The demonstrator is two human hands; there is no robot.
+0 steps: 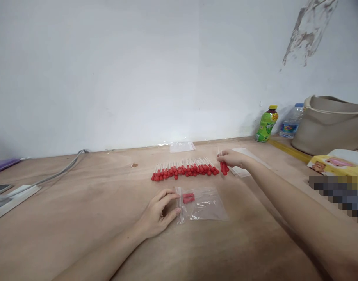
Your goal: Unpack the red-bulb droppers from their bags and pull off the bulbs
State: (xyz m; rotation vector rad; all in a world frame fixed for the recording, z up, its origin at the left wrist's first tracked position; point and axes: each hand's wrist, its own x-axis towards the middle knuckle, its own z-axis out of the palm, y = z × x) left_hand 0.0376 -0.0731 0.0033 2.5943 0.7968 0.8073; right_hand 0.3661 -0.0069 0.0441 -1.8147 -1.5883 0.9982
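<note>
At one bag [207, 207], left grip [157, 214] is wide; right grip [230, 158] holds several red-headed sticks [224, 169]

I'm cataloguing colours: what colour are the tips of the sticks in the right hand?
Red tips, seen best in the head view.

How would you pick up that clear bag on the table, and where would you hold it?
I'd pinch the clear bag by the strip along its left edge, coming from the left, near the left hand. It lies flat and thin, so an edge probably gives the surest hold.
</note>
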